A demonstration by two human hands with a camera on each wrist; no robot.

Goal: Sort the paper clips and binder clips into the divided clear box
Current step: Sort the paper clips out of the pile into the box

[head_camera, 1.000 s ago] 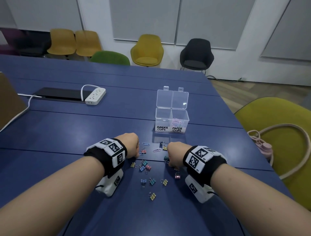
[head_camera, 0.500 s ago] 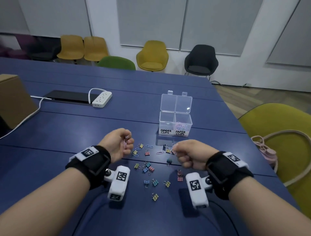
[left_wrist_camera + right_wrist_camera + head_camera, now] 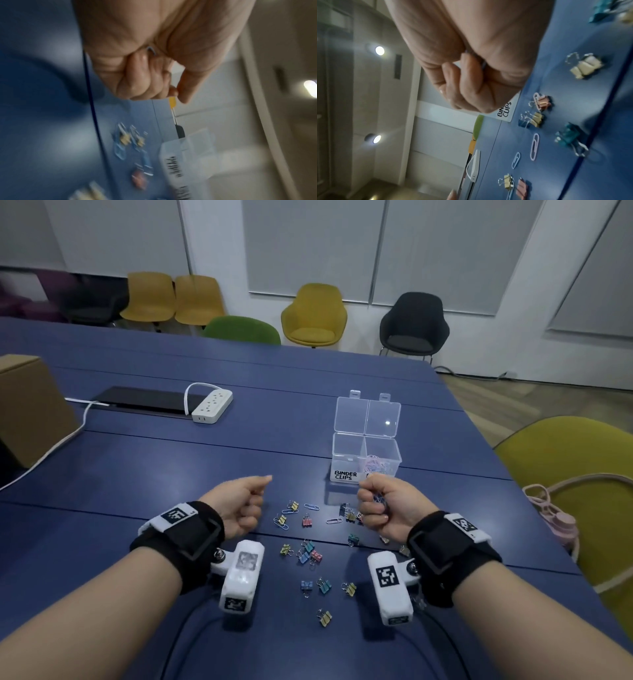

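Hovering fisted right hand (image 3: 383,510) gripping blue paper clips (image 3: 378,499) just near of box (image 3: 365,462); paper-clip compartment lying directly far. Left hand (image 3: 236,505) curled, contents unclear.

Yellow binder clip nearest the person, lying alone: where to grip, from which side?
Probably from above: pinch the yellow binder clip by its coloured body, not the thin wire handles. It lies flat on the table, nothing crowding it.
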